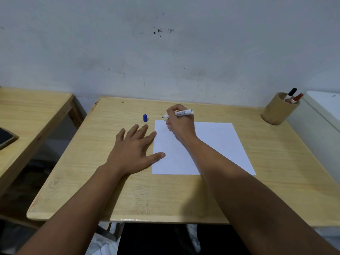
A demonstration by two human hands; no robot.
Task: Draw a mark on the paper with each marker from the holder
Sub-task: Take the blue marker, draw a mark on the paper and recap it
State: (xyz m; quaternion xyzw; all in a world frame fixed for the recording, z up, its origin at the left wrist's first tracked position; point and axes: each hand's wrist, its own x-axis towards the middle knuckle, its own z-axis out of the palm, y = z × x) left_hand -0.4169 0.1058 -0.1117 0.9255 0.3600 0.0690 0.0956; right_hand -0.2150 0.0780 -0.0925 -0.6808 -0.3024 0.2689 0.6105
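A white sheet of paper [217, 144] lies on the wooden table [92, 172]. My right hand [181, 126] rests on the paper's far left corner and grips an uncapped white marker [184, 113], its tip pointing left just beyond the paper's far edge. A blue cap [145, 118] stands upright on the table left of that tip. My left hand [134, 150] lies flat with fingers spread, thumb and forefinger tip on the paper's left edge. A tan round holder [277, 111] at the far right corner holds a black-capped marker [291, 92] and a red-capped marker [298, 98].
A second wooden table [33, 107] stands to the left with a dark object [5, 138] on it, a gap between the two tables. A white box-like surface [320, 115] sits at the right beside the holder. The wall runs right behind the table.
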